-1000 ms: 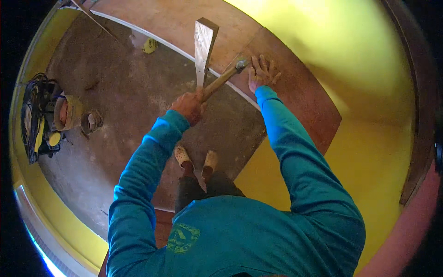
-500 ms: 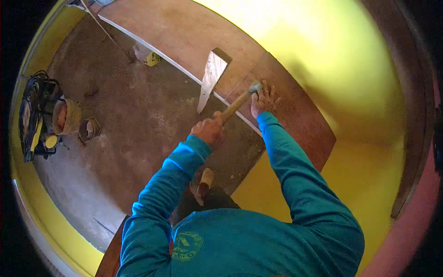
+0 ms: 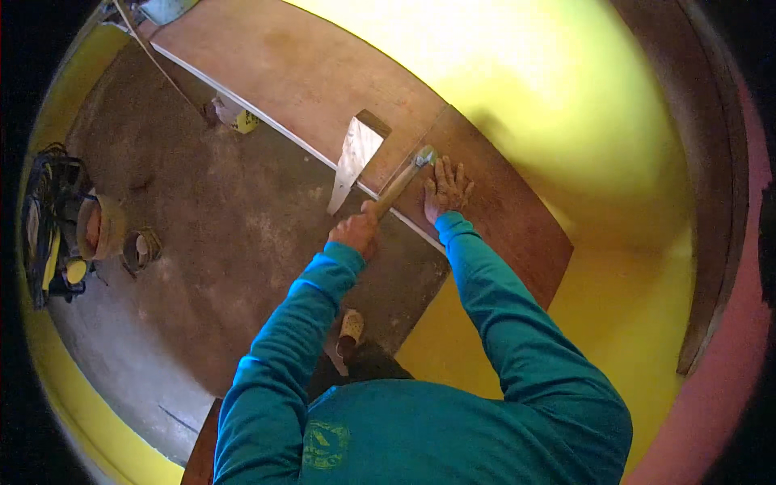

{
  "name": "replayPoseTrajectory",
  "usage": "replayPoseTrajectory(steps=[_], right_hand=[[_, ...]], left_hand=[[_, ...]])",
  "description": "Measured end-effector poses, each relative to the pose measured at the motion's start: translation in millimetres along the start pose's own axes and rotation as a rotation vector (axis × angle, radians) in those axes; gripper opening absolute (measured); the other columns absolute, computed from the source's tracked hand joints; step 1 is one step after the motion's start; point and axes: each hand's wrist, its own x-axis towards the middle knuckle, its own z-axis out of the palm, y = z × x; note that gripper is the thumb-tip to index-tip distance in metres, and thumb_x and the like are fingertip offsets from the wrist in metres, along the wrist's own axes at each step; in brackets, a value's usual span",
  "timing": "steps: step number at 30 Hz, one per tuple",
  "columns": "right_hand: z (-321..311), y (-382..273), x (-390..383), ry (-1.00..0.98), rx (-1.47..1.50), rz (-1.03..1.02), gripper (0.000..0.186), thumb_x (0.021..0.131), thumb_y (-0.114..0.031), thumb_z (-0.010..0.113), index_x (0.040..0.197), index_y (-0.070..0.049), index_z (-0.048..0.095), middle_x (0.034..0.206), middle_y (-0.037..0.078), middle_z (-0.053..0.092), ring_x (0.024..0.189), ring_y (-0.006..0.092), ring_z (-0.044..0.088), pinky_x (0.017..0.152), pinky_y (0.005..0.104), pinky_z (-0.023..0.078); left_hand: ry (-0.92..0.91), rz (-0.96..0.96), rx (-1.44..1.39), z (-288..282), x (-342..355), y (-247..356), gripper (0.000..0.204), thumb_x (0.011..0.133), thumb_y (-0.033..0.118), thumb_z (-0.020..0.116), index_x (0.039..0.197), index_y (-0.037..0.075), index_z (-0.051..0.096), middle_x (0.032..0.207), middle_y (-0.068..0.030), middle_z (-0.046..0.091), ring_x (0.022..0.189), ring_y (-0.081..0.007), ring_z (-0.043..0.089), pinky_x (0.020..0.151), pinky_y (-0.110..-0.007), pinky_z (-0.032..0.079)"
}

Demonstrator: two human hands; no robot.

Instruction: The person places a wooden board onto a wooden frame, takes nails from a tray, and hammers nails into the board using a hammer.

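My left hand [image 3: 354, 234] grips the wooden handle of a hammer [image 3: 396, 184], whose metal head is over the reddish-brown board [image 3: 275, 65], just left of my right hand's fingertips. My right hand [image 3: 444, 192] rests open on that board, fingers spread, near a thin seam across it. A pale, tapered piece [image 3: 356, 153], seemingly wood, with a dark end, is left of the hammer and overhangs the board's white front edge; whether it rests on the board I cannot tell.
Coiled black gear with yellow parts [image 3: 50, 234], a bucket [image 3: 105, 226] and a smaller container [image 3: 141, 249] stand on the concrete floor [image 3: 202, 307] at left. A bag [image 3: 238, 117] and a long thin strip [image 3: 166, 73] are near the board. A yellow wall [image 3: 566, 97] rises behind it.
My left hand has shifted rightward with the hammer. The tapered piece now sits lower relative to the hammer head and apart from my left hand. The whole view has also shifted.
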Motion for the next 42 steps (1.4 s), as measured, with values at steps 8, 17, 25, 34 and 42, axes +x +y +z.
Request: replayPoseTrajectory(steps=[8, 17, 25, 34, 42], right_hand=[[48, 31, 16, 0.151, 0.131, -0.082, 0.058, 0.087, -0.041, 0.036, 0.140, -0.021, 0.024, 0.147, -0.001, 0.019, 0.135, 0.0314, 0.012, 0.104, 0.0598, 0.006], [6, -1, 4, -0.015, -0.095, -0.054, 0.056, 0.088, -0.036, 0.037, 0.141, -0.022, 0.022, 0.148, -0.003, 0.016, 0.136, 0.0274, 0.012, 0.106, 0.0564, 0.007], [25, 15, 12, 0.303, 0.043, -0.265, 0.055, 0.089, -0.037, 0.036, 0.140, -0.019, 0.025, 0.147, -0.002, 0.017, 0.136, 0.0263, 0.012, 0.106, 0.0560, 0.007], [6, 5, 14, 0.016, -0.095, -0.015, 0.053, 0.090, -0.038, 0.033, 0.140, -0.022, 0.025, 0.148, -0.003, 0.015, 0.136, 0.0258, 0.010, 0.106, 0.0568, 0.006], [7, 66, 0, 0.072, 0.043, 0.077, 0.060, 0.086, -0.049, 0.038, 0.140, -0.026, 0.024, 0.147, -0.001, 0.018, 0.134, 0.0314, 0.016, 0.103, 0.0593, 0.012]], left_hand=[[0.399, 0.463, -0.186, -14, -48, 19, 0.029, 0.085, 0.020, 0.046, 0.109, 0.007, 0.039, 0.080, -0.0215, 0.058, 0.069, -0.0413, 0.059, 0.059, -0.050, 0.047], [-0.101, -0.013, -0.089, 4, -46, -22, 0.022, 0.085, 0.014, 0.042, 0.105, 0.007, 0.039, 0.087, -0.0238, 0.062, 0.079, -0.0430, 0.061, 0.067, -0.050, 0.049], [0.119, 0.289, -0.171, 1, -71, -18, 0.021, 0.086, 0.019, 0.043, 0.102, 0.007, 0.038, 0.081, -0.0223, 0.061, 0.071, -0.0419, 0.060, 0.063, -0.051, 0.048], [-0.050, 0.035, -0.073, 22, -36, -43, 0.024, 0.086, 0.024, 0.043, 0.103, 0.009, 0.035, 0.086, -0.0233, 0.061, 0.081, -0.0441, 0.059, 0.069, -0.055, 0.046], [-0.092, -0.015, 0.012, 25, -45, -42, 0.032, 0.084, 0.019, 0.043, 0.114, 0.010, 0.036, 0.093, -0.0244, 0.060, 0.087, -0.0460, 0.058, 0.072, -0.055, 0.046]])
